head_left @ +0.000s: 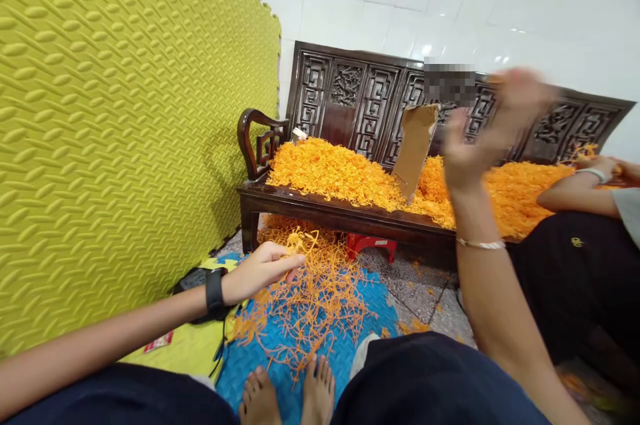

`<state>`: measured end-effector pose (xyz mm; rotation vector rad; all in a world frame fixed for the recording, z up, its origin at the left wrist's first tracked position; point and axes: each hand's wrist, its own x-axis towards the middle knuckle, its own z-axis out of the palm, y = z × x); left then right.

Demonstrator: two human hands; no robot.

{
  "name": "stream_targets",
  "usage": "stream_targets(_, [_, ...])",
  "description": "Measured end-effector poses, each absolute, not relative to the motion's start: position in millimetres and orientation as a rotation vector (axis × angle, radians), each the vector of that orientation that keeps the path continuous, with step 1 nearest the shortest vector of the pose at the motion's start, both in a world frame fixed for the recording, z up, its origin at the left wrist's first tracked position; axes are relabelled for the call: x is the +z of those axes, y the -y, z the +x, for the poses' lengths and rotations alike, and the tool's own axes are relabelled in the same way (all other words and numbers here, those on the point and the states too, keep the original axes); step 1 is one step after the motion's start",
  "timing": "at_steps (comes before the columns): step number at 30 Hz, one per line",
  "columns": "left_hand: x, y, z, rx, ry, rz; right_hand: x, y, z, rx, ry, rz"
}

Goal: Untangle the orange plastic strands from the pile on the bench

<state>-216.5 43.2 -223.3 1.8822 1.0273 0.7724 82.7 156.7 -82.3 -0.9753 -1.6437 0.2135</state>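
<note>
The left hand (265,268) pinches a small cluster of orange plastic pieces (304,238) between thumb and fingers, above the tangled orange strands (320,292) on the blue foam mat (370,292). Only the fingertips seem to hold it, so a loose bit could slip out and be hard to pick from a tangle of the same colour.

The right hand (470,145) is raised in front of the carved wooden bench (310,197) and badly blurred; whether it grips anything, I cannot tell. Swung low, it could clip the upright cardboard piece (416,145) standing between the left heap (333,172) and the right heap (520,195). That board looks only lightly propped — a knock might tip it and let the two heaps run together. Both heaps spread close to the seat's front edge, so a bump there could send pieces onto the speckled floor (415,292), where some lie scattered.

The strands also reach the bare feet (317,392) (an easy snag for toes), and a shift of stance could drag them along. At the far right, a co-worker's hand (597,168) is beside the right heap — reaching across might bring arms into contact.
</note>
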Motion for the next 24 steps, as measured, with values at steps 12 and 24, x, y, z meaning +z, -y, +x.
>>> stream_targets(12, [-225.0, -47.0, -221.2, 0.737, -1.0, 1.882, -183.5, -166.5, 6.7, 0.723, 2.71, -0.951])
stream_targets(24, [-223.4, -41.2, -215.3, 0.668, -0.864, 1.989, -162.0, -60.7, -36.4, 0.615, 2.546, -0.54])
